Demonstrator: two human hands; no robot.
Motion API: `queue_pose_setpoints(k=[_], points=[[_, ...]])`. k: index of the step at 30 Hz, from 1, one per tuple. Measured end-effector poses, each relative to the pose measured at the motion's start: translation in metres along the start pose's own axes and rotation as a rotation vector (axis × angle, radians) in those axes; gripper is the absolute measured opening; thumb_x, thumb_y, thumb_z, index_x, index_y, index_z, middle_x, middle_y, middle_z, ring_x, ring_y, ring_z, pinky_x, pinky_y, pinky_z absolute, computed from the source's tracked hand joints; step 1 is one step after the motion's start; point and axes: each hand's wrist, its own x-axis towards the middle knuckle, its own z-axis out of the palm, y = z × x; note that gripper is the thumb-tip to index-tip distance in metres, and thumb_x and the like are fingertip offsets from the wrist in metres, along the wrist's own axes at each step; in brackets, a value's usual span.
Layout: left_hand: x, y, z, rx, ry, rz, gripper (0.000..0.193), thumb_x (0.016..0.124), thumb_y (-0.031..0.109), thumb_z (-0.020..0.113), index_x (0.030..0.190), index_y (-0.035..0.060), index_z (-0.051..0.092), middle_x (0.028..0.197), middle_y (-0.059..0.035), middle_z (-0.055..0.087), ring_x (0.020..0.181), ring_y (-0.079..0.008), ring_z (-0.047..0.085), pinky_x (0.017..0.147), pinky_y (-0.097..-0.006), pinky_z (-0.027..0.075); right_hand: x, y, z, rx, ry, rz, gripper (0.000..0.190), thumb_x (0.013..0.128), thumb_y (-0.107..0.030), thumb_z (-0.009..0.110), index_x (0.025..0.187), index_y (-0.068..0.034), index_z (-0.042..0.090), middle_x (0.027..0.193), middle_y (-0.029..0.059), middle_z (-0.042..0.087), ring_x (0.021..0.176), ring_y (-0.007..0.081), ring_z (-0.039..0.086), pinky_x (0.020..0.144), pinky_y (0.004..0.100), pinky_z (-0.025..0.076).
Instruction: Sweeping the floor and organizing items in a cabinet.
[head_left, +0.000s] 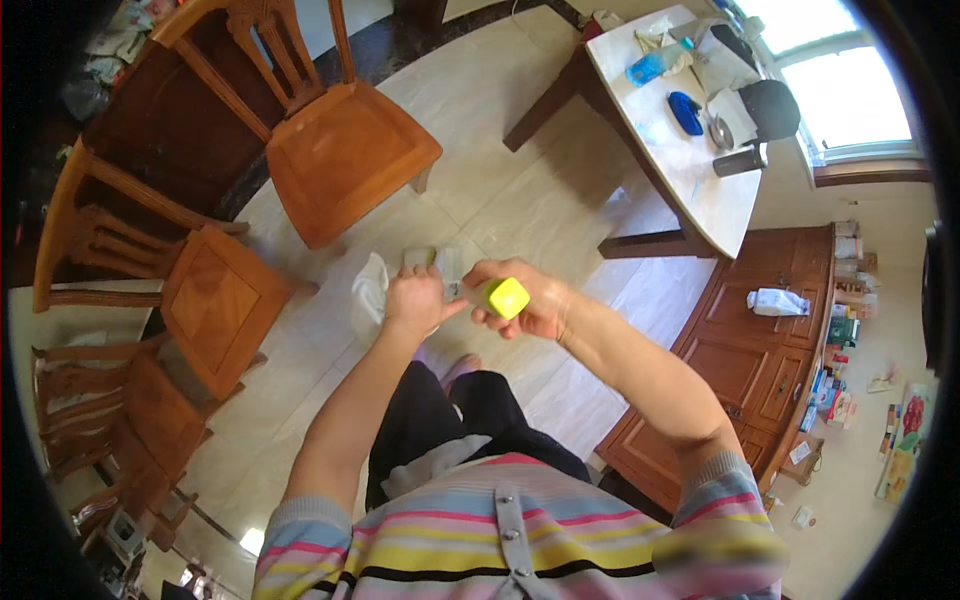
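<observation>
My right hand (532, 300) is closed around a slim object with a bright yellow-green square end (509, 298); the rest of it is mostly hidden by the fingers. Close by on the left, my left hand (420, 298) has its thumb stretched towards that object, and its fingers point away from me. White, cloth-like or plastic material (370, 292) hangs beside the left hand. Just beyond the fingers are small pale, partly clear items (448, 264), too blurred to name. Whether the left hand grips any of these cannot be told.
Wooden chairs (352, 154) stand on the left. At the upper right, a white-topped table (637, 112) bears a blue bottle (660, 61), a blue case (685, 113) and a dark tumbler (739, 160). A wooden cabinet (731, 364) lines the right. Pale floor tiles (480, 172) lie between.
</observation>
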Motion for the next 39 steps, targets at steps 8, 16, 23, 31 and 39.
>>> queue_pose_setpoints(k=[8, 16, 23, 31, 39], points=[[0.003, -0.003, 0.016, -0.009, 0.07, -0.103, 0.053, 0.064, 0.053, 0.072, 0.083, 0.0055, 0.062, 0.08, -0.0088, 0.063, 0.078, -0.0265, 0.062, 0.067, -0.0396, 0.05, 0.005, 0.007, 0.022, 0.025, 0.044, -0.052, 0.038, 0.088, -0.041, 0.056, 0.097, -0.004, 0.059, 0.069, 0.0103, 0.059, 0.047, 0.015, 0.055, 0.037, 0.0274, 0.043], [0.005, -0.004, 0.032, -0.008, 0.076, -0.074, 0.05, 0.071, 0.055, 0.063, 0.077, 0.0061, 0.059, 0.075, -0.0119, 0.063, 0.075, -0.0283, 0.063, 0.062, -0.0405, 0.052, 0.054, 0.075, -0.012, 0.087, 0.352, -0.092, 0.051, 0.1, -0.047, 0.032, 0.11, -0.006, 0.06, 0.08, 0.0074, 0.064, 0.072, 0.0177, 0.064, 0.071, 0.0377, 0.053], [0.006, -0.008, 0.027, 0.055, 0.029, -0.02, 0.033, 0.066, 0.037, 0.067, 0.079, 0.0075, 0.06, 0.074, -0.0096, 0.063, 0.071, -0.025, 0.065, 0.063, -0.0361, 0.054, 0.169, 0.132, -0.008, 0.721, -0.039, -0.087, 0.06, 0.097, -0.059, 0.026, 0.128, -0.014, 0.052, 0.126, 0.0078, 0.059, 0.117, 0.0254, 0.054, 0.103, 0.0471, 0.038], [0.013, -0.004, 0.025, 0.047, -0.08, 0.033, 0.053, 0.071, 0.057, 0.068, 0.082, 0.0056, 0.06, 0.076, -0.0116, 0.065, 0.072, -0.0258, 0.067, 0.064, -0.0387, 0.054, 0.189, 0.154, 0.008, 1.149, -0.438, -0.298, 0.086, 0.079, -0.08, 0.041, 0.132, -0.013, 0.052, 0.137, 0.0075, 0.052, 0.127, 0.0285, 0.046, 0.108, 0.0525, 0.029], [0.013, 0.004, 0.021, 0.091, -0.037, -0.004, 0.046, 0.07, 0.05, 0.068, 0.082, 0.0055, 0.06, 0.074, -0.0116, 0.065, 0.071, -0.0275, 0.067, 0.063, -0.0375, 0.054, 0.194, 0.145, 0.019, 1.32, -0.225, -0.433, 0.068, 0.087, -0.066, 0.046, 0.125, -0.01, 0.057, 0.131, 0.0091, 0.057, 0.121, 0.03, 0.05, 0.107, 0.0507, 0.031]])
